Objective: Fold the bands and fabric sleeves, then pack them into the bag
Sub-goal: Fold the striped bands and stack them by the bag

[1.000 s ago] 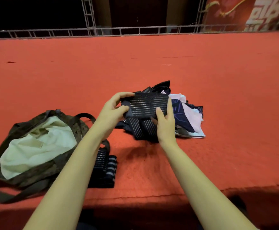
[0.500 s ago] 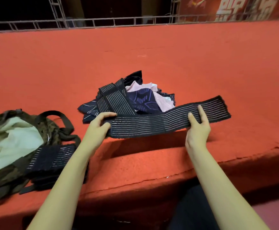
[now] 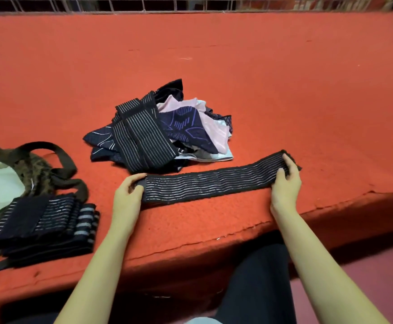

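A long black band with thin white stripes [image 3: 212,184] lies stretched out flat on the red carpeted platform [image 3: 284,90]. My left hand [image 3: 127,195] pinches its left end and my right hand [image 3: 285,181] grips its right end. Behind it sits a heap of unfolded bands and fabric sleeves [image 3: 162,129], dark blue, black and pale pink. At the left, a stack of folded striped bands [image 3: 46,225] rests beside the olive bag [image 3: 34,169], whose mouth shows a pale lining.
The platform's front edge [image 3: 214,239] runs just under my forearms, with my dark-trousered legs below it. A metal railing [image 3: 167,5] borders the far side. The bag's dark straps [image 3: 60,155] loop toward the heap.
The band was bunched above the heap, then pulled out long; it now lies flat on the carpet. My right hand has slid out to its right end. The view has tilted down.
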A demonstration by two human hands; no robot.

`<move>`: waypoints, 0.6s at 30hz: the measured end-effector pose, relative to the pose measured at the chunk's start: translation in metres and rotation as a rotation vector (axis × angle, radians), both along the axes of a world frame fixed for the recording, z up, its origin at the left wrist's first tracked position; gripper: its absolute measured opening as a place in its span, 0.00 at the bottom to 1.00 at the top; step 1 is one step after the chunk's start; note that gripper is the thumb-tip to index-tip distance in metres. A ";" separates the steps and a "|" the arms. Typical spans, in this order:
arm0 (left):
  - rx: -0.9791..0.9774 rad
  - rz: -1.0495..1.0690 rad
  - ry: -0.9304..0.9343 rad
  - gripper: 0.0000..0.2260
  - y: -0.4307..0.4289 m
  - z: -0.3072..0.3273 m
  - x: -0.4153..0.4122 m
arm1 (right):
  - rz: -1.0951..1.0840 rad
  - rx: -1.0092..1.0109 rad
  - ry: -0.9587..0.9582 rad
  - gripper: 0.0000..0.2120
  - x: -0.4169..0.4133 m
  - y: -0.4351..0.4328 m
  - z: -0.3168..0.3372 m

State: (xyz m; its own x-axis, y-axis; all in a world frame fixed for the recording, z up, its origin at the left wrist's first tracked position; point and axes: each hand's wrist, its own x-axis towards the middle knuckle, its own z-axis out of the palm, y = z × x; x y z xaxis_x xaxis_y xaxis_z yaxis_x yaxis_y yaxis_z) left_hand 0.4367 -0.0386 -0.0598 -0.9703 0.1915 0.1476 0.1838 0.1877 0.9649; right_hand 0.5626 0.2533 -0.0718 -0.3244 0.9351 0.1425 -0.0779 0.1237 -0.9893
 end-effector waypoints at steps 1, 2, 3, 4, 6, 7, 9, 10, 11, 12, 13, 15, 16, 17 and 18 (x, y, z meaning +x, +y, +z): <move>0.001 0.000 0.006 0.16 -0.001 -0.001 0.000 | 0.002 0.012 -0.006 0.22 0.000 -0.002 0.001; 0.015 0.005 0.005 0.17 -0.003 -0.002 0.001 | 0.001 0.040 -0.012 0.24 0.000 -0.004 0.002; 0.048 0.012 -0.011 0.17 -0.004 -0.003 0.002 | 0.004 0.081 -0.023 0.26 0.001 -0.008 0.005; 0.095 0.019 -0.041 0.17 -0.005 -0.004 0.003 | 0.014 0.132 -0.043 0.27 0.002 -0.014 0.009; 0.184 0.040 -0.106 0.18 -0.006 -0.006 0.003 | 0.058 0.250 -0.092 0.31 0.000 -0.030 0.019; 0.207 0.049 -0.128 0.18 -0.006 -0.007 0.002 | 0.098 0.309 -0.110 0.32 -0.002 -0.041 0.025; 0.221 0.053 -0.148 0.18 -0.007 -0.010 0.000 | 0.238 0.416 -0.117 0.35 -0.011 -0.068 0.037; 0.234 0.053 -0.158 0.18 -0.007 -0.011 -0.001 | 0.330 0.462 -0.118 0.36 -0.018 -0.084 0.041; 0.250 0.055 -0.173 0.18 -0.007 -0.013 -0.001 | 0.421 0.513 -0.127 0.37 -0.026 -0.100 0.044; 0.272 0.056 -0.189 0.18 -0.007 -0.014 -0.002 | 0.508 0.568 -0.142 0.36 -0.035 -0.117 0.044; 0.294 0.057 -0.208 0.19 -0.007 -0.015 -0.002 | 0.584 0.625 -0.155 0.35 -0.044 -0.134 0.042; 0.365 0.038 -0.250 0.19 -0.007 -0.014 -0.002 | 0.702 0.726 -0.163 0.28 -0.060 -0.162 0.025; 0.410 0.020 -0.271 0.19 -0.007 -0.013 -0.002 | 0.761 0.763 -0.183 0.26 -0.066 -0.173 0.014; 0.453 0.003 -0.292 0.20 -0.007 -0.012 -0.002 | 0.819 0.795 -0.217 0.24 -0.070 -0.182 0.003; 0.489 -0.006 -0.309 0.20 -0.008 -0.012 -0.002 | 0.868 0.829 -0.256 0.24 -0.073 -0.188 -0.005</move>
